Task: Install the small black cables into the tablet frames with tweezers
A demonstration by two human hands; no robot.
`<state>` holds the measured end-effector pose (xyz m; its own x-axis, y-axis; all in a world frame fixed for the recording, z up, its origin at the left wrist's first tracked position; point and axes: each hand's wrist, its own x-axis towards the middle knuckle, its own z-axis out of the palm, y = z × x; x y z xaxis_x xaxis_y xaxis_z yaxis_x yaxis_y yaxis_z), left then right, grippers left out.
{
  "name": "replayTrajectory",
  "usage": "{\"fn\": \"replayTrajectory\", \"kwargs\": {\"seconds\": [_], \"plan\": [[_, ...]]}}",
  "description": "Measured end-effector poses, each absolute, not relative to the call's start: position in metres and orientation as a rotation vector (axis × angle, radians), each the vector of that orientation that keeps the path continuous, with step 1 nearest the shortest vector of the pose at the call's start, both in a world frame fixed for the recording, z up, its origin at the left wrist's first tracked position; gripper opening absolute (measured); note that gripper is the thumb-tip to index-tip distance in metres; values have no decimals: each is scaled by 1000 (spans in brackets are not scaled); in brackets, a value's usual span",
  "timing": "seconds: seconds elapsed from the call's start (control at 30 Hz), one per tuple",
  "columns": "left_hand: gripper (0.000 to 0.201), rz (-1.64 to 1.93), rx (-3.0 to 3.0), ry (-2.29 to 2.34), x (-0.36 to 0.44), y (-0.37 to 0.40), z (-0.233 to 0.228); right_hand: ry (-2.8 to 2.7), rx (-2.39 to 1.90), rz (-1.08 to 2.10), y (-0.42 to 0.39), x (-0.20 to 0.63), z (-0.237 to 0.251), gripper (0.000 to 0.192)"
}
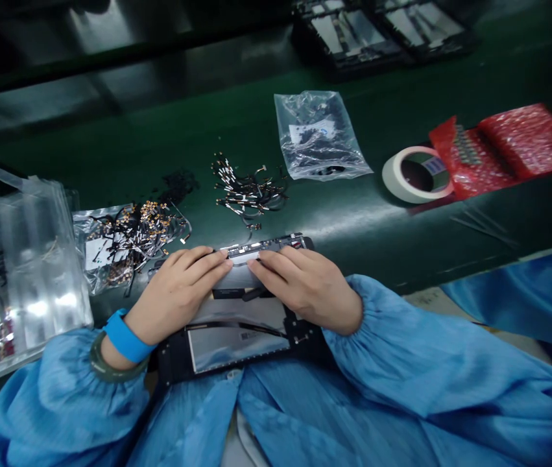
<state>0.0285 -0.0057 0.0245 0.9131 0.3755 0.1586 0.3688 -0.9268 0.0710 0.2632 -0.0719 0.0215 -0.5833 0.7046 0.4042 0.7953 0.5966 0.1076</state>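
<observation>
An opened tablet-like electronic device (239,347) lies against my front, with a silver panel in a black frame and a dark cable across it. At its far side is a grey section with a thin strip of small electronic parts (268,246) along the edge. My left hand (181,285) grips this section from the left, fingers together and fingertips on the strip. From the right, my right hand (305,282) grips the same section, its thumb and fingers pinching near the strip. The two sets of fingertips are close together. What lies under the fingers is hidden.
Beyond the device is a pile of small flex cables (246,188); another cable pile (146,227) lies left. A clear tray (27,259) stands far left. A plastic bag (322,136), tape roll (416,175), red bubble wrap (531,143) and black trays (353,39) lie beyond.
</observation>
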Motion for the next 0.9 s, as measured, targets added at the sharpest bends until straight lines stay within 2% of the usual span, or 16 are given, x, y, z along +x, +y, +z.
{"fn": "replayTrajectory", "kwargs": {"seconds": [0.3,0.43,0.53,0.8,0.9], "plan": [[36,311,3020,560,28,-4,23,-2506,-1299,-427,-83,268,25,28],[30,397,2864,565,26,2,23,-2138,-1448,-223,-94,286,20,30],[26,441,2707,601,29,5,25,-1834,-1641,-97,-102,294,20,24],[43,213,3032,692,47,-7,27,-2062,-1637,-106,-86,265,14,21],[44,216,3070,688,48,-10,27,-2007,-1659,12,-79,259,10,15]]}}
